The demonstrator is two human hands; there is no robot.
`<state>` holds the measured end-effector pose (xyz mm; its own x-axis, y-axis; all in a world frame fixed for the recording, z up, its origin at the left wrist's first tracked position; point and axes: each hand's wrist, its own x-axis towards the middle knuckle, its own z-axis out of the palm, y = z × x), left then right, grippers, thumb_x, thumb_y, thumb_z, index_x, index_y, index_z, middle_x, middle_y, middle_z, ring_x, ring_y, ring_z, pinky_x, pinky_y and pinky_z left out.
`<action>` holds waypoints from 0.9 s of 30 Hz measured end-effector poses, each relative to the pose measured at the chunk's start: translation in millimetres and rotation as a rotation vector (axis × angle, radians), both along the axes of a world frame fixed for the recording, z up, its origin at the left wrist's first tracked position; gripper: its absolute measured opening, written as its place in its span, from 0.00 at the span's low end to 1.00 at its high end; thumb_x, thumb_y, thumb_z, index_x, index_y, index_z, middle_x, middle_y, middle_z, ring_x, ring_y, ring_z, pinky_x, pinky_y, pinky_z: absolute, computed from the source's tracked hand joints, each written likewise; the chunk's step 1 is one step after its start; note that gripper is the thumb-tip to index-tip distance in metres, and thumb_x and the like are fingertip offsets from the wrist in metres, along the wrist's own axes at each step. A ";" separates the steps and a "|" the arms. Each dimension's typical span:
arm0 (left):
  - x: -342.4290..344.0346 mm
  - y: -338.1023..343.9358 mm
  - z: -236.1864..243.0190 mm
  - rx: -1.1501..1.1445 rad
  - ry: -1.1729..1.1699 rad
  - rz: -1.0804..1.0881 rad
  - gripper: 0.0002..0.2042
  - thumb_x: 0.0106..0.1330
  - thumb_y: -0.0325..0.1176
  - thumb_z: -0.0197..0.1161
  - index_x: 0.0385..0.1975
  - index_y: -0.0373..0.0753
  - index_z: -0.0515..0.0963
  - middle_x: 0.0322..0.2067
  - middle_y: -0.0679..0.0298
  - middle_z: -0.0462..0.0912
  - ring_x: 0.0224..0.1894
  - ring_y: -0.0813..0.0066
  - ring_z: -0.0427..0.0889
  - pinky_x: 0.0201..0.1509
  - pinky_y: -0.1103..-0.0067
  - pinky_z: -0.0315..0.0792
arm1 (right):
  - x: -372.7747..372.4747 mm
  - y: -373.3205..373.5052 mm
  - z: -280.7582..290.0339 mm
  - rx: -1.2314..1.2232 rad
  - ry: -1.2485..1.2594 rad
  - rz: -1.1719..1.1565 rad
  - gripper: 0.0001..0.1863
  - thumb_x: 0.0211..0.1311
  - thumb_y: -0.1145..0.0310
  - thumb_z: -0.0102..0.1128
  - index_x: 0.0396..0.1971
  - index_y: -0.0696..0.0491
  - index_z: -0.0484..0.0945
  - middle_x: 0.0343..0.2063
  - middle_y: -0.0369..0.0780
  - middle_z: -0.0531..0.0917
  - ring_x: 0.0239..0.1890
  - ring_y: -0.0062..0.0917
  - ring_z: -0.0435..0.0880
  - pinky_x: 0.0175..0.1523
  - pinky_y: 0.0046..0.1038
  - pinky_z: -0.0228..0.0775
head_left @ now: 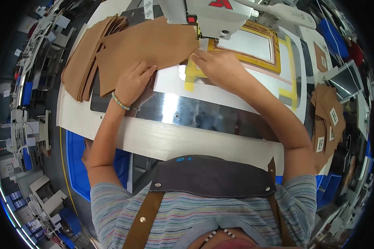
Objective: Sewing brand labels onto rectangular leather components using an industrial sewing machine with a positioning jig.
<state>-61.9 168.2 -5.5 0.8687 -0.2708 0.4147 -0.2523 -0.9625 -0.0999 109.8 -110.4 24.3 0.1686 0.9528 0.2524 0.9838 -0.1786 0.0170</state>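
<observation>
A large cut brown panel (149, 43), of fabric or leather, lies flat under the sewing machine's head (220, 20), its right end close to the needle area. My left hand (132, 83) grips the panel's near edge, with the thumb and fingers drawn together there. At the panel's right corner, beside the machine's needle area, my right hand (222, 68) pinches the edge between thumb and forefinger. Just right of this hand is a yellow-edged rectangular frame (274, 45) on a white sheet with yellow tape (190, 79).
A stack of similar brown panels (81, 62) lies at the left of the worktable. More brown pieces with white labels (330, 114) sit at the right. A shiny metal plate (195, 112) runs along the near side. A blue bin (77, 162) stands below the table at left.
</observation>
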 end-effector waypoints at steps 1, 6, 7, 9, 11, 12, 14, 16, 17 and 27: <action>-3.0 -6.4 0.8 -0.003 -0.024 0.008 0.15 0.60 0.24 0.67 0.48 0.38 0.86 0.40 0.63 0.85 0.40 0.65 0.85 0.43 0.71 0.81 | -0.7 6.4 -10.6 0.016 -0.080 -0.007 0.23 0.58 0.72 0.69 0.54 0.59 0.80 0.47 0.41 0.83 0.43 0.31 0.88 0.43 0.31 0.83; -33.2 10.6 -4.0 -0.024 -0.044 0.122 0.14 0.61 0.27 0.66 0.48 0.37 0.85 0.40 0.63 0.85 0.42 0.64 0.85 0.43 0.70 0.81 | 4.7 21.5 -37.1 0.075 -0.267 -0.011 0.27 0.52 0.73 0.70 0.55 0.58 0.79 0.43 0.40 0.80 0.41 0.25 0.88 0.36 0.24 0.82; -41.4 19.2 -5.8 0.010 -0.066 0.169 0.14 0.62 0.26 0.66 0.48 0.37 0.85 0.41 0.63 0.85 0.41 0.63 0.85 0.43 0.70 0.81 | 3.9 21.3 -33.2 0.156 -0.274 -0.008 0.25 0.52 0.73 0.70 0.53 0.57 0.80 0.42 0.40 0.79 0.40 0.24 0.87 0.35 0.24 0.82; -54.1 36.6 -7.3 0.041 -0.085 0.209 0.14 0.63 0.26 0.66 0.49 0.37 0.85 0.41 0.62 0.86 0.40 0.61 0.86 0.43 0.70 0.81 | 1.6 20.3 -26.9 0.232 -0.280 -0.012 0.22 0.52 0.73 0.70 0.50 0.57 0.80 0.40 0.39 0.79 0.39 0.24 0.87 0.35 0.23 0.82; -65.6 51.4 -6.9 0.064 -0.068 0.288 0.13 0.65 0.25 0.64 0.49 0.36 0.84 0.42 0.61 0.86 0.39 0.60 0.87 0.45 0.70 0.82 | -2.1 18.3 -23.4 0.291 -0.265 -0.025 0.13 0.51 0.73 0.69 0.39 0.56 0.82 0.36 0.40 0.78 0.36 0.25 0.87 0.33 0.25 0.82; -68.6 58.0 -6.2 0.061 -0.067 0.279 0.13 0.65 0.25 0.64 0.49 0.36 0.84 0.42 0.61 0.86 0.39 0.60 0.87 0.45 0.70 0.82 | -0.3 17.5 -28.4 0.287 -0.266 -0.034 0.13 0.51 0.73 0.69 0.39 0.56 0.82 0.36 0.40 0.78 0.36 0.25 0.87 0.33 0.25 0.82; -71.3 67.8 -5.0 0.066 -0.008 0.317 0.13 0.64 0.23 0.64 0.48 0.35 0.85 0.43 0.60 0.87 0.42 0.60 0.88 0.45 0.70 0.82 | 4.0 17.8 -42.3 0.179 -0.217 -0.020 0.06 0.52 0.74 0.67 0.30 0.55 0.80 0.33 0.40 0.78 0.34 0.26 0.86 0.32 0.26 0.82; -72.2 73.0 -4.7 0.124 0.021 0.339 0.14 0.63 0.22 0.63 0.49 0.36 0.85 0.44 0.61 0.87 0.44 0.60 0.88 0.46 0.70 0.83 | 1.9 16.1 -48.9 0.143 -0.240 -0.048 0.05 0.51 0.75 0.66 0.29 0.55 0.80 0.32 0.40 0.77 0.33 0.26 0.85 0.32 0.26 0.82; -75.0 77.1 -5.2 0.137 0.032 0.366 0.15 0.62 0.22 0.64 0.49 0.36 0.85 0.43 0.61 0.87 0.43 0.61 0.88 0.45 0.70 0.83 | -0.3 15.8 -49.7 0.115 -0.260 -0.058 0.04 0.51 0.75 0.66 0.27 0.55 0.80 0.32 0.40 0.77 0.33 0.27 0.85 0.32 0.26 0.82; -59.4 84.4 -13.2 -0.073 -0.069 0.427 0.04 0.69 0.28 0.68 0.40 0.36 0.84 0.32 0.60 0.85 0.34 0.60 0.87 0.37 0.70 0.79 | 2.8 -16.1 -41.7 0.252 -0.243 -0.056 0.07 0.50 0.76 0.66 0.31 0.56 0.80 0.31 0.40 0.81 0.34 0.30 0.87 0.35 0.28 0.83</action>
<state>-121.3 252.6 -18.6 0.8659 0.1383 0.4807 0.1743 -0.9842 -0.0308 112.6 -126.5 -17.4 0.1250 0.8464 0.5176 0.9451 -0.2604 0.1976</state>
